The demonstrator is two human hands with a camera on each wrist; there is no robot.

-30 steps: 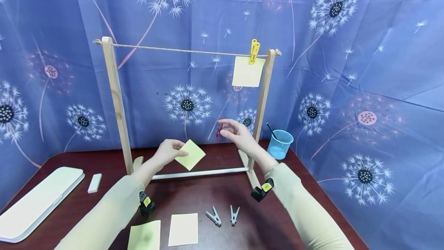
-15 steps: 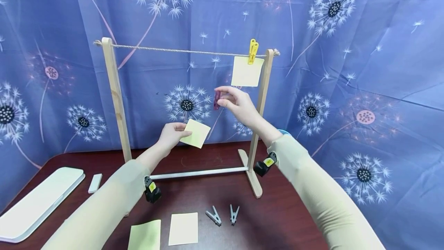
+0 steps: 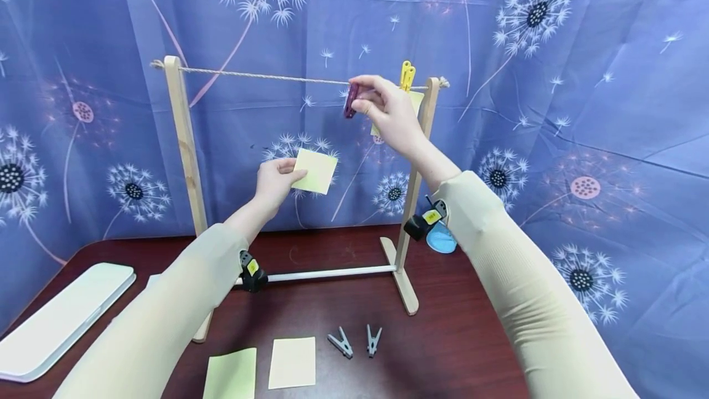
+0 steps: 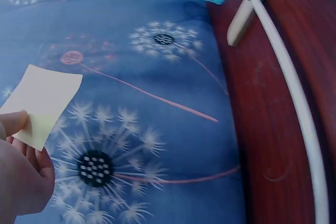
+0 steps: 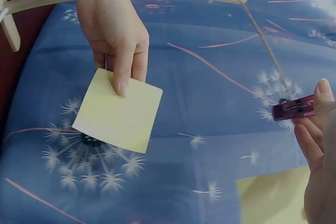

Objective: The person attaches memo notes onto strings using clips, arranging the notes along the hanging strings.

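Observation:
My left hand [image 3: 275,185] pinches a yellow sticky note [image 3: 317,171] by its left edge, below the rope; the right wrist view shows the note [image 5: 121,113] with the thumb lying on its face. A dark purple clothespin [image 3: 351,101] is pinched between thumb and fingers of my right hand [image 3: 394,112], right at the rope [image 3: 266,77]. Whether the clothespin touches the rope I cannot tell. Behind the right hand, a second note [image 3: 416,102] hangs from the rope under a yellow clothespin [image 3: 407,76], partly hidden.
Two grey clothespins [image 3: 372,342] and two paper notes [image 3: 292,363] lie on the dark red table [image 3: 443,337]. The rope's wooden frame [image 3: 188,146] stands behind them. A white case [image 3: 61,319] is at the left; a blue mesh cup [image 3: 441,239] is partly behind the right arm.
Both hands have risen. The right hand has carried the purple clothespin up to rope height and now covers part of the hanging note. The left hand has lifted its sticky note off the table level.

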